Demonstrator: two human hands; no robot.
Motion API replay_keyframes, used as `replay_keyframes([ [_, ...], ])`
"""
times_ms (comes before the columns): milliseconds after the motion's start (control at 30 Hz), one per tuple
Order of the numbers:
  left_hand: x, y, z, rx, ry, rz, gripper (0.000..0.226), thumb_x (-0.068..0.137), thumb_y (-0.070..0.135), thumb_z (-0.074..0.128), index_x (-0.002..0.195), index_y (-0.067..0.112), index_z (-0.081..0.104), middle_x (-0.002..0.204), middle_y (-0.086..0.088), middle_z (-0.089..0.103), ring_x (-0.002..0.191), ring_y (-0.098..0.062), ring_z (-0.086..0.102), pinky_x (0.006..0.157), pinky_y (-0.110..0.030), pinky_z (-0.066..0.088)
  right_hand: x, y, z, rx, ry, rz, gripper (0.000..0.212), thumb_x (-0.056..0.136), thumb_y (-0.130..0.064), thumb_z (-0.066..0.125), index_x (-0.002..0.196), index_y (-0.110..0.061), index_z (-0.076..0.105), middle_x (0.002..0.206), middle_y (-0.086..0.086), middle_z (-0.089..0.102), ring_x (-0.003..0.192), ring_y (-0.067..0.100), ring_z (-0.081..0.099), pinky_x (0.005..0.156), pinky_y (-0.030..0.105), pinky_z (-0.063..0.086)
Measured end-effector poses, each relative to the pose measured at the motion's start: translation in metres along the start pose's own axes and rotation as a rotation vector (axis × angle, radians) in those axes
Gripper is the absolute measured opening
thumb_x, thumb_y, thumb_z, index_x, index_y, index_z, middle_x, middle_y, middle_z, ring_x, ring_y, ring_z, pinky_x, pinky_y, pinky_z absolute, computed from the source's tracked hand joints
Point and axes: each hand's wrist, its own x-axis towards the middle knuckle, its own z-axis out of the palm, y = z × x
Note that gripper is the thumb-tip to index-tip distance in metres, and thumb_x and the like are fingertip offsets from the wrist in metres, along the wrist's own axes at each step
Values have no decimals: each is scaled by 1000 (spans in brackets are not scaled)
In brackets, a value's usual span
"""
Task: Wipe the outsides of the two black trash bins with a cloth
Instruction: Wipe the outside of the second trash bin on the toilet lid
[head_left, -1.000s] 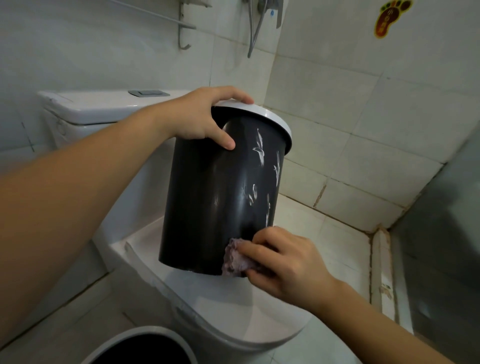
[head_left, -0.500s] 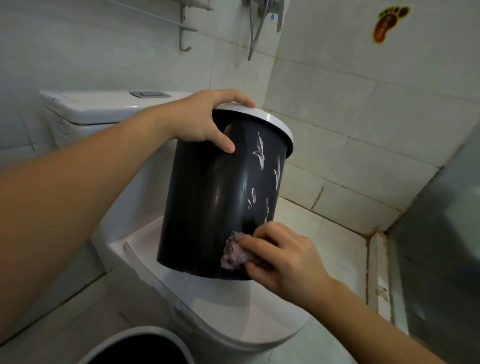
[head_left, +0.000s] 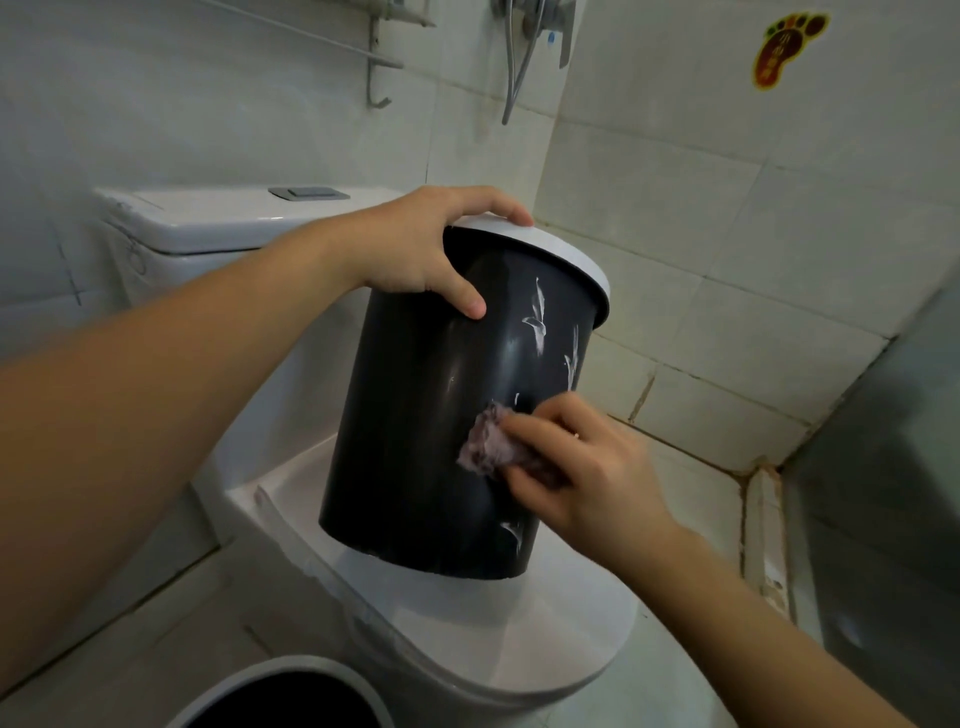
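So the black bin (head_left: 415, 426) is sitting on the closed toilet lid (head_left: 545, 623), tipped a bit toward the back wall so its side faces the camera. The left hand (head_left: 421, 249) grips the white rim (head_left: 571, 270) at the top, fingers curled over the edge and thumb pressed on the black wall, which keeps the thing steady. The right hand (head_left: 582, 467) pinches a bunched purple-grey cloth (head_left: 485, 441) and presses it against the bin's side around mid-height.

There are pale streaks on the wall above the cloth and another low down near the base. Could be a printed pattern rather than dirt, honestly can't tell from this angle.

If I were doing this step, I'd open the cloth out flatter so more of it touches the plastic, then run long strokes from the rim down to the base instead of dabbing. Rotate the bin a little with the top hand after each pass so the far side gets covered too, since that part is hidden here. Keep the tilt modest, because a smooth bin on a glossy lid probably slides easily.

The second bin (head_left: 291, 696) is on the floor at the bottom edge of the view, only its rim and dark inside showing, so I'd guess that one comes next.
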Motion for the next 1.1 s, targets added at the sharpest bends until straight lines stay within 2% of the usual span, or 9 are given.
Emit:
replay_keyframes([
  [100, 0, 1, 2, 44, 4, -1, 81, 62, 19, 91, 121, 60, 52, 134, 13, 54, 118, -18, 56, 101, -44, 50, 5, 6, -2, -20, -5, -14, 31, 87, -30, 68, 116, -18, 72, 97, 3, 62, 78, 20, 59, 55, 39, 53],
  [233, 0, 6, 5, 81, 5, -7, 82, 63, 22, 91, 122, 60, 50, 134, 14, 53, 119, -19, 55, 102, -46, 49, 47, 24, -10, -46, 111, 102, 33, 86, -34, 64, 113, -18, 74, 95, 5, 64, 73, 25, 61, 57, 35, 52],
  [400, 0, 12, 6, 111, -13, -3, 81, 59, 32, 90, 121, 65, 48, 137, 12, 50, 122, -22, 52, 102, -49, 48, 78, 41, -17, -44, 197, 257, 36, 87, -39, 62, 114, -17, 73, 96, 4, 63, 78, 20, 60, 66, 25, 38],
  [600, -1, 10, 8, 143, -9, 6, 83, 44, 54, 81, 117, 71, 46, 137, 11, 51, 125, -23, 50, 104, -50, 45, 43, 26, -13, -18, 105, 141, 34, 89, -37, 62, 114, -17, 72, 98, 3, 62, 77, 18, 59, 60, 33, 52],
  [733, -6, 16, 5, 209, 5, -9, 80, 66, 31, 88, 127, 61, 45, 124, 18, 42, 128, -18, 39, 111, -51, 35, 51, 31, -16, -23, 149, 216, 36, 89, -39, 59, 112, -16, 73, 97, 2, 63, 76, 18, 60, 62, 29, 47],
  [800, -7, 19, 5, 223, 3, 3, 80, 71, 26, 87, 131, 57, 45, 116, 19, 39, 125, -15, 35, 113, -50, 32, 64, 30, -17, -32, 181, 285, 35, 89, -39, 61, 113, -18, 73, 97, 2, 63, 77, 17, 58, 64, 27, 41],
  [933, -8, 19, 6, 217, -8, 11, 81, 66, 32, 89, 128, 60, 46, 121, 19, 44, 130, -18, 38, 113, -51, 32, 87, 25, -16, -66, 217, 333, 29, 87, -33, 69, 113, -20, 73, 94, 3, 61, 75, 18, 56, 65, 25, 34],
  [1033, -7, 13, 4, 187, -14, 22, 80, 52, 45, 83, 118, 70, 44, 134, 17, 50, 129, -21, 44, 108, -52, 39, 86, 31, -19, -34, 212, 300, 30, 86, -33, 67, 112, -20, 74, 92, 3, 62, 75, 19, 57, 65, 27, 38],
  [1100, -7, 10, 2, 170, -10, 9, 80, 52, 45, 84, 117, 71, 44, 138, 13, 49, 128, -22, 44, 107, -52, 40, 80, 38, -21, -13, 221, 321, 30, 86, -33, 66, 111, -19, 74, 92, 3, 62, 75, 21, 59, 65, 29, 41],
])
